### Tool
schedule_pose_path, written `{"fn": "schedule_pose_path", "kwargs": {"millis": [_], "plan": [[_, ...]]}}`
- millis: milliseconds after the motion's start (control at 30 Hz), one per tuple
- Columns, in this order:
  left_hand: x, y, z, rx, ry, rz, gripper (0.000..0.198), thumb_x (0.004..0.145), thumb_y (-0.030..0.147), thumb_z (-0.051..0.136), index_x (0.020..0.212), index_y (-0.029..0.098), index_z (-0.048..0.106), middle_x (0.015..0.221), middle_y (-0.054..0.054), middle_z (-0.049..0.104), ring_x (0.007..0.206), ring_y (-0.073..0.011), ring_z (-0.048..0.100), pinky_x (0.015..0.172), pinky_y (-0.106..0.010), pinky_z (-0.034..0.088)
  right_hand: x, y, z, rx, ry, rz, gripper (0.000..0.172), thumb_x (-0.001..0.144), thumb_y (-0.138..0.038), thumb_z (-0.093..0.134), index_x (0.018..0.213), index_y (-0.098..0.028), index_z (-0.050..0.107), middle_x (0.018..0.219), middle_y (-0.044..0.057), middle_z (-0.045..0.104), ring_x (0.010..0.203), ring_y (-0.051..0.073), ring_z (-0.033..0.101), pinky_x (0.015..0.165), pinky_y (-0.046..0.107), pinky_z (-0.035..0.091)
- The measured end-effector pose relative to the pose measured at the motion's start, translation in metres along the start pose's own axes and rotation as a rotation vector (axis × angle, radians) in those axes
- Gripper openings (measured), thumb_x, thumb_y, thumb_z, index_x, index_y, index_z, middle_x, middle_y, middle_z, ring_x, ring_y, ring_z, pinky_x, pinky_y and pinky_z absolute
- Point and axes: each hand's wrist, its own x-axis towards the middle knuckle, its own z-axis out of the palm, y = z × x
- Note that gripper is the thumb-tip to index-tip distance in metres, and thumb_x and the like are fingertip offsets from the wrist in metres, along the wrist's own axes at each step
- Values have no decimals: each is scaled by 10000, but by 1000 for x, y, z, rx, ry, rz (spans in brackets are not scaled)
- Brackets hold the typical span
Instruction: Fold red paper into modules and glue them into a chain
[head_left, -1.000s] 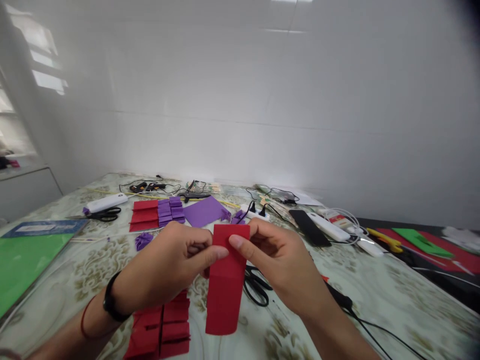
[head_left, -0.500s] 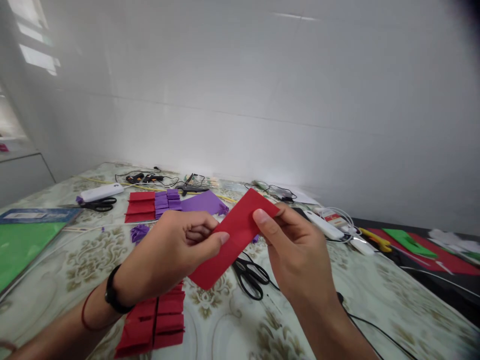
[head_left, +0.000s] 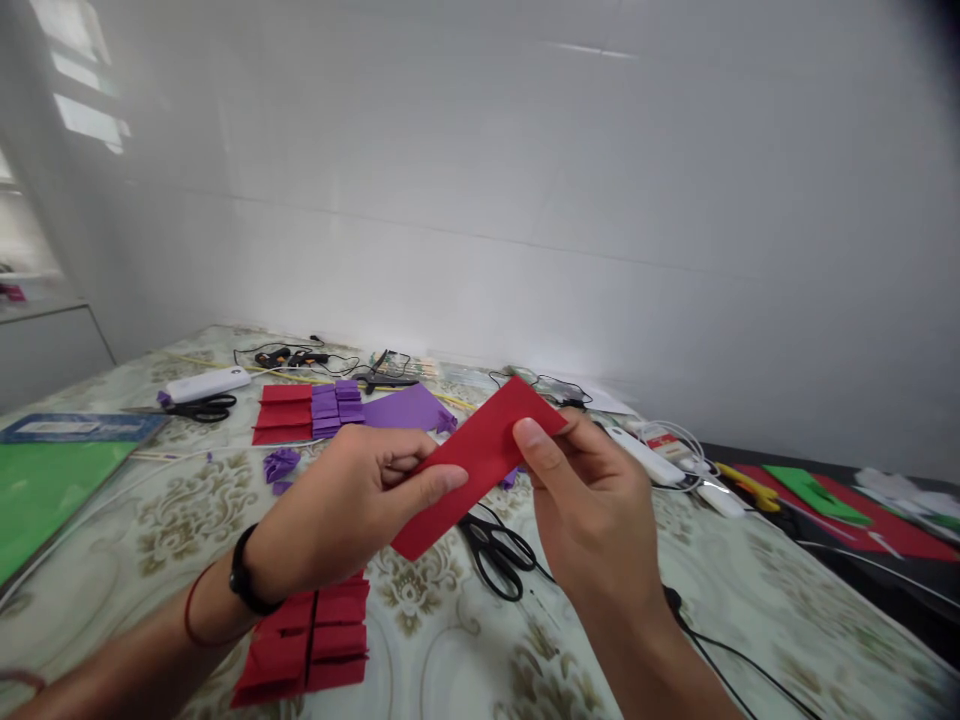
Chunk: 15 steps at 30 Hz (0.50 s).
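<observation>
A long red paper strip [head_left: 480, 462] is held in the air above the table, tilted with its far end up to the right. My left hand [head_left: 360, 505] pinches its lower middle between thumb and fingers. My right hand [head_left: 585, 500] pinches its upper end, thumb on the near face. Black scissors [head_left: 499, 555] lie on the table just under the strip. A stack of folded red pieces [head_left: 315, 645] lies below my left wrist.
Red and purple folded pieces [head_left: 311, 410] and a purple sheet [head_left: 409, 408] lie further back, with a second pair of scissors [head_left: 195, 408], cables and a white power strip [head_left: 649, 455]. A green sheet [head_left: 37, 490] lies at left. Red and green paper [head_left: 832, 495] lies at far right.
The strip went from hanging upright to lying tilted, far end up to the right. In the last half second both hands kept their grip and hardly moved.
</observation>
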Motion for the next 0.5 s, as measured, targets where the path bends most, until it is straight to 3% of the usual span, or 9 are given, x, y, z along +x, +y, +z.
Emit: {"fn": "schedule_pose_path", "kwargs": {"millis": [267, 500], "plan": [[1, -3, 0, 76, 21, 32, 465, 991, 417, 549, 626, 203, 357, 595, 64, 301, 548, -92, 250, 474, -232, 195, 0, 0, 1, -8, -93, 35, 219, 944, -441, 759, 905, -226, 757, 877, 21, 762, 807, 168, 687, 735, 271, 579], [5, -7, -2, 145, -17, 44, 474, 994, 415, 534, 626, 209, 317, 616, 64, 262, 568, -100, 226, 497, -248, 194, 4, -4, 0, -121, -24, -31, 200, 937, -408, 752, 869, -225, 800, 809, 17, 757, 737, 162, 675, 681, 272, 562]]}}
